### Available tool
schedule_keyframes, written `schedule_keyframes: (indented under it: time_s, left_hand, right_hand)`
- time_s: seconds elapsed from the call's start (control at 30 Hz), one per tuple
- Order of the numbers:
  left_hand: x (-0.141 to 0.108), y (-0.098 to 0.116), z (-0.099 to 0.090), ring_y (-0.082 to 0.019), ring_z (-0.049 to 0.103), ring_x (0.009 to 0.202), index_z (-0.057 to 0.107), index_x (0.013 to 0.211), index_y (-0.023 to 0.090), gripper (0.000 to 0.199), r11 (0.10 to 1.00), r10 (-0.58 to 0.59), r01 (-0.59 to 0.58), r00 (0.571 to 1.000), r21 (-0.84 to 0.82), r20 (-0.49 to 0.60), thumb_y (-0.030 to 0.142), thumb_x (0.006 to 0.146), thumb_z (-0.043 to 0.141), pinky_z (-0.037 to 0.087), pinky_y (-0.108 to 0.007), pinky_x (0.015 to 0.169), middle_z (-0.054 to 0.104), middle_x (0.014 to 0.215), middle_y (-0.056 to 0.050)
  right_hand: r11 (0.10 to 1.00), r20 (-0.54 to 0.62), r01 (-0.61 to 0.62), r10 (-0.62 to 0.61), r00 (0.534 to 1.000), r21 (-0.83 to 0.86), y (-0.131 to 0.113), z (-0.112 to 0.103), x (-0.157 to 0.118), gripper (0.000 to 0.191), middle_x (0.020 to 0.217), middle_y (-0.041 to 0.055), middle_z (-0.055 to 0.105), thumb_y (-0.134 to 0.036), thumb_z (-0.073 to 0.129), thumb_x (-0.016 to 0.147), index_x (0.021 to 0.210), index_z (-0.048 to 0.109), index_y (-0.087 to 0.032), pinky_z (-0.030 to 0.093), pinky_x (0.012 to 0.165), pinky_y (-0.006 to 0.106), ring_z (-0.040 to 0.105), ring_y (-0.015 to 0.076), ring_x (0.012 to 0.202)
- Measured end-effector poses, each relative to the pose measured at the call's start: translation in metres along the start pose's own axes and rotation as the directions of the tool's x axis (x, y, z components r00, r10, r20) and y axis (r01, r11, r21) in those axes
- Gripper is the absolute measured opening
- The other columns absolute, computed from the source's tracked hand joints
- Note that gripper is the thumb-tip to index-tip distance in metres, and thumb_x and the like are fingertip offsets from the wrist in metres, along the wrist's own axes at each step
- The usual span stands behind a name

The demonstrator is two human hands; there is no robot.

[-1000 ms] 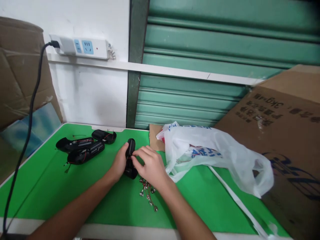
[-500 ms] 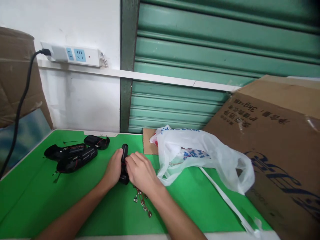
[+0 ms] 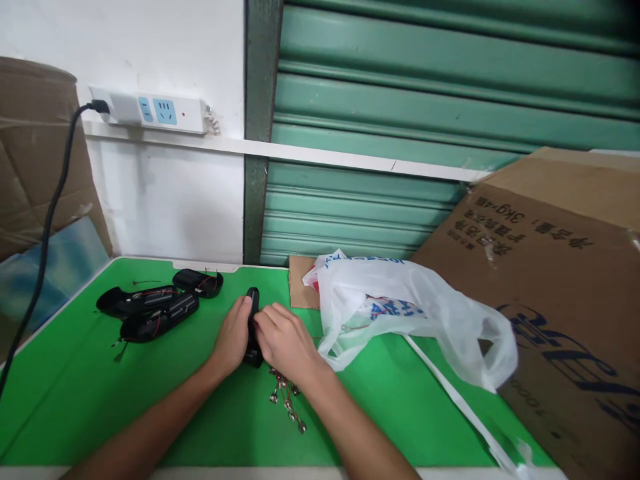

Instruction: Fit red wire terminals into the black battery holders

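Left grip [image 3: 233, 339] clasps black casing [image 3: 253, 352] from its left; right grip [image 3: 285, 339] curled at casing's right side, hold unclear.

Soft, moderate indoor light from beyond the view falls fairly evenly, brightest on the white wall [image 3: 185, 40] at far left, while the far right corner of the green shutter [image 3: 360, 97] darkens almost to black. Diffuse shadows darken the surface [image 3: 250, 427] around the forearms [image 3: 350, 420], and tape [image 3: 489, 252] on the right glints faintly. Detail smears in the black casing [image 3: 253, 353], with wide-angle stretching toward the edges.
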State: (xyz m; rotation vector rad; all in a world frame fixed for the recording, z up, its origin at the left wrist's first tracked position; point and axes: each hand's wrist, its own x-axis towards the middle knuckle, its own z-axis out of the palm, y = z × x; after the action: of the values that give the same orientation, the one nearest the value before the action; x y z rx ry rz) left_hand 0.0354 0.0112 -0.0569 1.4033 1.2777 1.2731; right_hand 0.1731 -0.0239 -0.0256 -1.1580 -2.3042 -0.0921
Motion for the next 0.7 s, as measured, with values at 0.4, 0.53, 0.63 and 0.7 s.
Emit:
schedule_keyframes:
  time_s: [0.4,0.53,0.63,0.7]
  left_hand:
    - [-0.009,0.033,-0.006,-0.032,0.07,0.116,0.072,0.115,0.014,0.068,0.9,-0.272,0.329,0.936,-0.286,0.222,0.073,0.089,0.049,0.054,-0.044,0.101,0.079,0.112,-0.015]
    - [-0.005,0.029,-0.008,-0.03,0.054,0.14,0.071,0.118,0.013,0.065,0.99,-0.119,0.127,0.986,-0.065,0.118,0.067,0.091,0.048,0.035,-0.043,0.122,0.069,0.138,-0.015]
    - [-0.002,0.03,-0.012,-0.031,0.058,0.134,0.068,0.121,0.015,0.055,0.994,-0.041,0.058,0.984,-0.098,0.174,0.058,0.091,0.05,0.042,-0.045,0.116,0.068,0.138,-0.014]
    - [-0.001,0.031,-0.015,-0.031,0.063,0.127,0.066,0.122,0.017,0.049,0.982,-0.021,0.067,0.969,-0.179,0.247,0.049,0.087,0.057,0.05,-0.045,0.108,0.07,0.134,-0.013]
  right_hand:
    - [0.315,0.12,-0.304,0.491,0.863,0.899,0.021,0.001,0.0,0.059,0.141,0.0088,0.057,-0.038,0.067,0.089,0.144,0.046,-0.031,0.057,0.094,0.041,0.057,0.0252,0.126]
    - [0.304,0.14,-0.278,0.407,0.903,0.911,0.018,0.011,-0.001,0.05,0.139,0.0082,0.061,-0.035,0.065,0.092,0.138,0.05,-0.027,0.047,0.111,0.043,0.057,0.0228,0.129]
    - [0.326,0.099,-0.251,0.419,0.902,0.912,0.019,0.012,-0.001,0.044,0.13,0.0092,0.067,-0.034,0.066,0.092,0.132,0.051,-0.025,0.049,0.11,0.044,0.064,0.0229,0.121]
    - [0.338,0.072,-0.242,0.446,0.892,0.91,0.02,0.011,-0.001,0.043,0.126,0.0105,0.069,-0.032,0.064,0.093,0.132,0.049,-0.024,0.05,0.11,0.045,0.066,0.0234,0.118]
